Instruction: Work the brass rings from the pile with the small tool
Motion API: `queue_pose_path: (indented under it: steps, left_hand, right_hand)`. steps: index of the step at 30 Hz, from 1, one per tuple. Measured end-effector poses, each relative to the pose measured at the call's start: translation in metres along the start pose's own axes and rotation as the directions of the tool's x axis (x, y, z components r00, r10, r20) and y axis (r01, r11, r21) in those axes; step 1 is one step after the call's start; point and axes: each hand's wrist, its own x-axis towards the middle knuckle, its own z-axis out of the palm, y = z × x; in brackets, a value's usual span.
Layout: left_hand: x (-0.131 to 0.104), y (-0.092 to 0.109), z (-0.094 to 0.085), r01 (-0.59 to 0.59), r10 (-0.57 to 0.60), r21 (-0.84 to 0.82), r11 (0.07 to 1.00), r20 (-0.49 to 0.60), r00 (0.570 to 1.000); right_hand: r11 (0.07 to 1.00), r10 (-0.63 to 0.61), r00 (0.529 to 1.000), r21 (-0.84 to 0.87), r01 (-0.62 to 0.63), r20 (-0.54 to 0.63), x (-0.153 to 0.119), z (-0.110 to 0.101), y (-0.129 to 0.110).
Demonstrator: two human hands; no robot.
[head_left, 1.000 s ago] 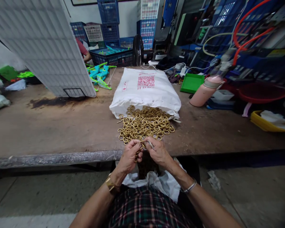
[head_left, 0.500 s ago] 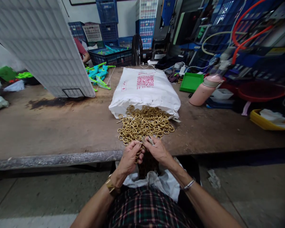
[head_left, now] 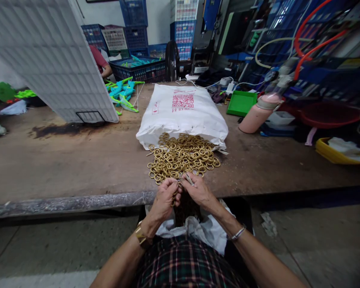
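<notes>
A heap of brass-coloured rings (head_left: pixel 183 158) spills from the open mouth of a white printed sack (head_left: pixel 183 114) onto the brown worktable (head_left: pixel 63 160). My left hand (head_left: pixel 165 198) is at the table's near edge, its fingers closed on a few linked rings that hang below it. My right hand (head_left: pixel 199 190) is beside it, fingertips touching, pinching a small silvery tool at the same rings. Under both hands, in my lap, lies an open white bag (head_left: pixel 198 232) with dark contents.
A large white grid panel (head_left: pixel 54 60) leans at the back left. Turquoise and green plastic toys (head_left: pixel 124 92) lie behind it, near another person's arm (head_left: pixel 103 68). A green tray (head_left: pixel 241 105), a pink bottle (head_left: pixel 258 114) and a yellow tub (head_left: pixel 333 154) stand at the right. Blue crates are stacked behind.
Both hands stay together at the table edge with only small finger movements on the rings. The view has shifted slightly.
</notes>
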Motion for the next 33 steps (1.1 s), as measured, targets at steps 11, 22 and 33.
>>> queue_pose_path:
  steps: [11, 22, 33]
  left_hand:
    - [0.000, 0.000, -0.001, -0.035, 0.034, -0.025, 0.999, -0.027, 0.999]
    - [0.000, 0.001, 0.001, -0.065, 0.060, -0.061, 0.996, -0.087, 0.994]
    - [-0.001, -0.003, 0.001, -0.118, 0.114, -0.017, 0.993, -0.155, 0.981]
  right_hand:
    - [0.999, -0.009, 1.000, -0.048, 0.008, -0.029, 0.001, 0.002, -0.002]
    - [0.732, 0.036, 0.995, -0.680, 0.040, 0.097, -0.009, 0.006, 0.000]
    - [0.592, 0.122, 0.982, -0.805, 0.046, 0.145, -0.007, 0.011, -0.004]
